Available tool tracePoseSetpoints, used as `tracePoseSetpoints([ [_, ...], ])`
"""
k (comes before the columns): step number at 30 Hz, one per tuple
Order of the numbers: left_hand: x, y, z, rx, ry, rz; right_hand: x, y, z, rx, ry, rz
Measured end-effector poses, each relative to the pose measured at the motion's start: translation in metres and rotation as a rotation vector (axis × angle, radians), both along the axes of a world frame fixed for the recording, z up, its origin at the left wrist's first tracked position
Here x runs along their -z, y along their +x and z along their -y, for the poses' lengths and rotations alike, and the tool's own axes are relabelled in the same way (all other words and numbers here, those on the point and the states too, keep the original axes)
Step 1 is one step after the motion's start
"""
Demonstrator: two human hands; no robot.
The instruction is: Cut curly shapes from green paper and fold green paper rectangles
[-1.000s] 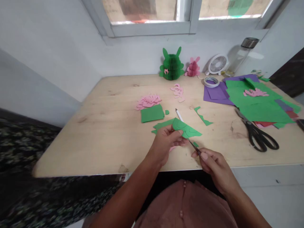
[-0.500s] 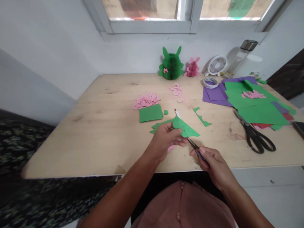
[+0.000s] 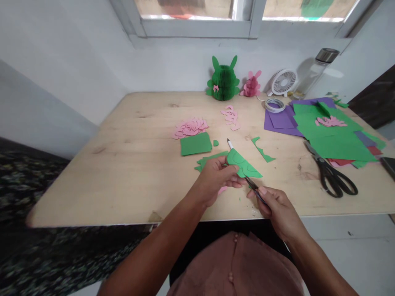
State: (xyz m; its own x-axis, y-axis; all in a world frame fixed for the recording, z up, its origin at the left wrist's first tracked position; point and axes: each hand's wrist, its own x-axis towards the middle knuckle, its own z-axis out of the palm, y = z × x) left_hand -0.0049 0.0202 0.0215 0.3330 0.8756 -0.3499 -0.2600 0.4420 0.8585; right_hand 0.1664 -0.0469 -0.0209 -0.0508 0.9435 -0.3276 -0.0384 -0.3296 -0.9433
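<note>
My left hand [image 3: 217, 176] pinches a piece of green paper [image 3: 247, 166] with curved lines drawn on it. Small scissors [image 3: 252, 185] are in my right hand [image 3: 274, 207], their blades at the paper's lower edge. My right fingers hide most of the handles. Under and beside my left hand lie more green cut pieces [image 3: 203, 161] and a bit of pink paper [image 3: 222, 190]. A white pen [image 3: 230, 143] shows partly behind the held paper. To the left sits a green paper rectangle [image 3: 196, 144], and a jagged green scrap [image 3: 262, 150] lies to the right.
Pink cutouts [image 3: 191, 127] lie in a pile, with others [image 3: 231, 118] farther back. Black-handled scissors [image 3: 335, 176] rest at right near stacked green sheets [image 3: 342, 146]. Along the wall stand a green paper figure [image 3: 224, 82], a pink one [image 3: 251, 85], a fan [image 3: 284, 82] and a bottle [image 3: 317, 74].
The scissors' blades have come closer together and now meet the paper's lower edge. The held paper has shifted slightly right. The whole view has tilted a little.
</note>
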Motion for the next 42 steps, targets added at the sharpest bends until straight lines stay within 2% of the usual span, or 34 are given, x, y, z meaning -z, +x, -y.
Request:
tracePoseSetpoints([
  [16,-0.0009,0.0005,-0.0007,0.02,0.014,-0.018,0.0028,0.0006,-0.0006,0.014,-0.033,-0.035],
  [42,-0.0003,-0.004,-0.0069,0.105,-0.004,-0.025,0.0013,0.0038,-0.0027,-0.042,-0.024,-0.023],
])
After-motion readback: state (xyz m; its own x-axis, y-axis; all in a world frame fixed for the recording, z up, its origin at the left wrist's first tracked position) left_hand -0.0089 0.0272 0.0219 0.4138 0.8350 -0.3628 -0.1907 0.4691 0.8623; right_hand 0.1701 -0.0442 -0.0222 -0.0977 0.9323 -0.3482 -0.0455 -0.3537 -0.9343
